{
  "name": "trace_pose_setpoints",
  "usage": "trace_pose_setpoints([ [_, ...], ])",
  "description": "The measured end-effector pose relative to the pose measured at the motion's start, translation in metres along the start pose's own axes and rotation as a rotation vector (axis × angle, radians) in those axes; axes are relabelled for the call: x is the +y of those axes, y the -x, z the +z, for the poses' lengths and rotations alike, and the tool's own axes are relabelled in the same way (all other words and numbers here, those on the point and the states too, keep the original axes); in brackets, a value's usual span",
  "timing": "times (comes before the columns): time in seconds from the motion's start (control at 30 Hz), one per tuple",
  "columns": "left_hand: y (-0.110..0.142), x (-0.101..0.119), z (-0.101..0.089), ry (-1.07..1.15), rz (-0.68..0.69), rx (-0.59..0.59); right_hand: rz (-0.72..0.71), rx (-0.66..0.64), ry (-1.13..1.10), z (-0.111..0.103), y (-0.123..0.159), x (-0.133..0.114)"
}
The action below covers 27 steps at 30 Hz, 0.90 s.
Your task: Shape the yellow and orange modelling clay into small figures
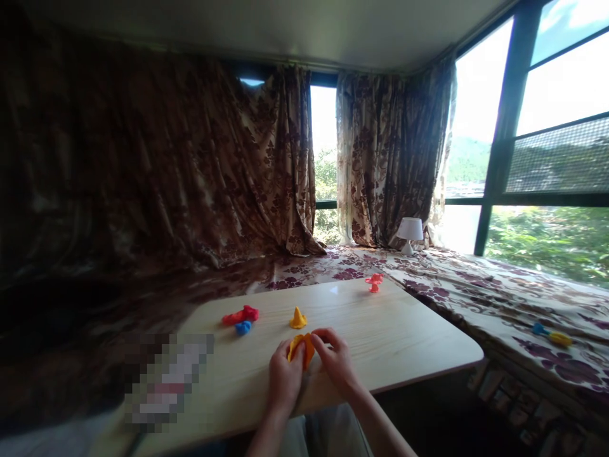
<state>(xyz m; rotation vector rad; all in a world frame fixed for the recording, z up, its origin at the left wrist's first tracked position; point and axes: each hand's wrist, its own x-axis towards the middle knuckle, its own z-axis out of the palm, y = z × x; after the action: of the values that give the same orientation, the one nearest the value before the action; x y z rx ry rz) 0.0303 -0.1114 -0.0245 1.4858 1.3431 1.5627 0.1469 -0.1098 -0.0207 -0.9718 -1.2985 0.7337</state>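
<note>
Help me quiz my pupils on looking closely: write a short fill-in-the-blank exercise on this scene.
The number of hands holding the orange piece is ____.
On the table, beside the blue lump, lies a longer lump coloured ____.
The lamp has a shade coloured ____.

Missing words: two; red; white.

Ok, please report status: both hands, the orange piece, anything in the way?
Left hand holding orange piece. Right hand at its edge. Yellow cone standing just beyond, on the table. Nothing seen blocking the hands.
</note>
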Motion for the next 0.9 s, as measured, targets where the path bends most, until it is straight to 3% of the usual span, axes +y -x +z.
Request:
trace_pose_setpoints([
  [0.17, -0.0019, -0.0027, -0.0001, 0.045, 0.012, 0.036, -0.051, -0.004, 0.005, 0.0027, 0.0011, 0.0058],
  [0.43, 0.0, -0.0017, 0.0021, -0.003, 0.057, -0.015, -0.1, -0.007, 0.003, 0.0026, 0.0022, 0.0023],
  [0.9, -0.0008, -0.0032, 0.0008, -0.026, 0.003, 0.019, -0.042, -0.005, 0.027, 0.0019, 0.0022, 0.0009],
])
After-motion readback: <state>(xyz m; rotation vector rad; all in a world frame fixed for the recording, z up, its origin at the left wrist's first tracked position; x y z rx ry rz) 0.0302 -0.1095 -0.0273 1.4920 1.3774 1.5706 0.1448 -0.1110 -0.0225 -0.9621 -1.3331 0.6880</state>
